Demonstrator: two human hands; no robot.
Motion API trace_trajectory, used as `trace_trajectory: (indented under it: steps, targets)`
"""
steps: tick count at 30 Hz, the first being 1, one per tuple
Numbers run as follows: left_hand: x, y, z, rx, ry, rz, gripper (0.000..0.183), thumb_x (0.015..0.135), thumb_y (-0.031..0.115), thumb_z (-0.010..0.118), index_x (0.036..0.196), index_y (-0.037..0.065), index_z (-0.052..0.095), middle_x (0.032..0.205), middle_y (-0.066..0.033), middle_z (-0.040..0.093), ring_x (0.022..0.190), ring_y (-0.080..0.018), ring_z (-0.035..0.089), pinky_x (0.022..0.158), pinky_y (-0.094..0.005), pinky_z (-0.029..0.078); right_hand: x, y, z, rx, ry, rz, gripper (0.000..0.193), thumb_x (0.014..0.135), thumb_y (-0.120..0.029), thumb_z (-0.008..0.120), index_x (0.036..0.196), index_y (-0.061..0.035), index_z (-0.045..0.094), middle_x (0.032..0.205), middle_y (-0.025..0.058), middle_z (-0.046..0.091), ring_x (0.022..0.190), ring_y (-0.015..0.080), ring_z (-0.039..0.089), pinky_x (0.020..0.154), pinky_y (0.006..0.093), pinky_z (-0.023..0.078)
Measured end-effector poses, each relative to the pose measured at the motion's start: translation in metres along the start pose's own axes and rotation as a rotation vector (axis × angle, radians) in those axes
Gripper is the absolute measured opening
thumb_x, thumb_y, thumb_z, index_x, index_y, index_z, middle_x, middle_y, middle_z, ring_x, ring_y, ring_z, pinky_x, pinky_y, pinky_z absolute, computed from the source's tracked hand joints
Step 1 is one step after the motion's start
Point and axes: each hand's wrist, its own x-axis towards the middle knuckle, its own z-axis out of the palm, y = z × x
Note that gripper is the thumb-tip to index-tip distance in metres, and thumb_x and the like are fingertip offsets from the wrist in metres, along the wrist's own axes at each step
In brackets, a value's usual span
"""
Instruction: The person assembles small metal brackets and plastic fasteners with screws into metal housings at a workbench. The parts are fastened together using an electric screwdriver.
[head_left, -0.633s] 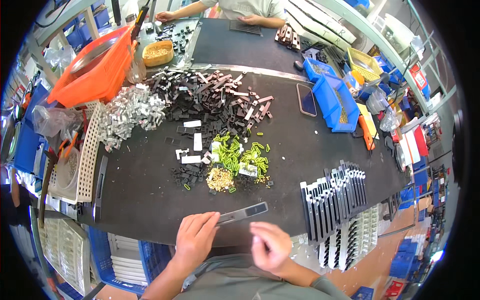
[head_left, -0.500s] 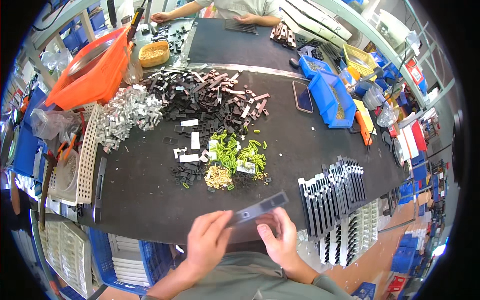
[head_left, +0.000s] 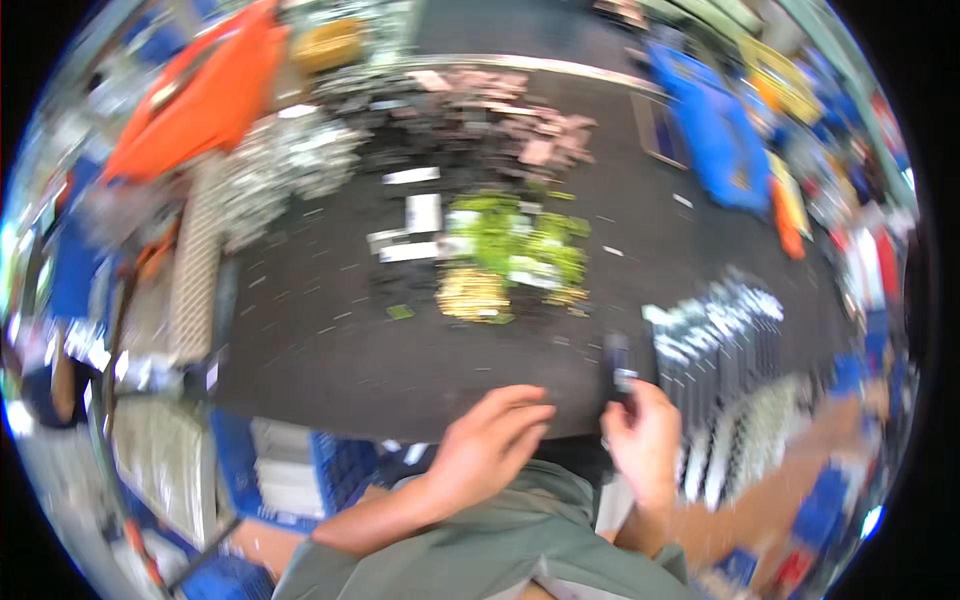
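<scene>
My right hand (head_left: 646, 438) grips a narrow dark metal bar (head_left: 617, 360) near its lower end. The bar stands almost lengthwise, just left of a row of similar dark bars (head_left: 712, 335) with light ends. My left hand (head_left: 492, 440) is at the near table edge with its fingers stretched out, and nothing shows in it. Beyond the hands lie a heap of bright green oval pieces (head_left: 500, 232) and a pile of small gold-coloured parts (head_left: 472, 296). The whole view is smeared by motion, so fine detail is lost.
Heaps of dark and brownish parts (head_left: 540, 135) and silvery parts (head_left: 290, 165) cover the far table. An orange basket (head_left: 205, 100) stands at left, blue bins (head_left: 715, 125) at right. A phone (head_left: 660, 130) lies beside the bins. A blue crate (head_left: 345, 465) sits below the near edge.
The bar has left the space between both hands. My right hand has carried it rightward to the row, turning it lengthwise. My left hand has let go, and the view has shifted.
</scene>
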Motion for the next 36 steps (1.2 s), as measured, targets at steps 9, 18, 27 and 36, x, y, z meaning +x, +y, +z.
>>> trace_trajectory:
  steps: [9, 18, 27, 36]
  targets:
    - [0.029, -0.012, -0.113, 0.49, 0.455, 0.162, 0.018, 0.083, 0.005, 0.068, 0.101, 0.003, 0.067, 0.1, -0.0143, 0.066, 0.09, -0.0309, 0.066, 0.077, -0.0375, 0.054, 0.019, 0.018, -0.001, -0.413, 0.302, -0.093, 0.039, 0.081, -0.006, 0.067, 0.118, -0.0007, 0.056, 0.105, 0.019, 0.053, 0.098, 0.0389, 0.055, 0.083, 0.046, 0.045]
    - [0.093, -0.118, -0.274, 1.231, 0.705, -0.173, 0.031, 0.086, 0.019, 0.069, 0.111, 0.002, 0.059, 0.104, -0.0162, 0.061, 0.098, -0.0362, 0.059, 0.084, -0.0425, 0.048, -0.008, -0.007, 0.017, -0.085, 0.066, -0.748, 0.045, 0.076, -0.014, 0.074, 0.118, -0.0025, 0.062, 0.117, 0.019, 0.06, 0.109, 0.035, 0.057, 0.094, 0.0466, 0.044]
    - [0.1, -0.127, -0.265, 1.202, 0.714, -0.168, 0.025, 0.085, 0.013, 0.069, 0.104, 0.006, 0.056, 0.101, -0.0124, 0.056, 0.092, -0.0336, 0.059, 0.078, -0.0421, 0.048, -0.024, 0.02, 0.056, -0.283, -0.093, -0.835, 0.064, 0.074, -0.03, 0.074, 0.13, -0.005, 0.058, 0.14, 0.0188, 0.051, 0.13, 0.0356, 0.047, 0.109, 0.0563, 0.032]
    - [0.09, -0.11, -0.275, 1.125, 0.725, -0.055, 0.017, 0.087, 0.014, 0.067, 0.099, 0.003, 0.063, 0.095, -0.0126, 0.061, 0.086, -0.031, 0.061, 0.076, -0.0398, 0.049, -0.032, 0.013, 0.054, -0.217, -0.037, -0.79, 0.044, 0.08, -0.012, 0.067, 0.124, -0.0116, 0.064, 0.135, 0.0084, 0.057, 0.132, 0.0285, 0.047, 0.109, 0.0595, 0.03]
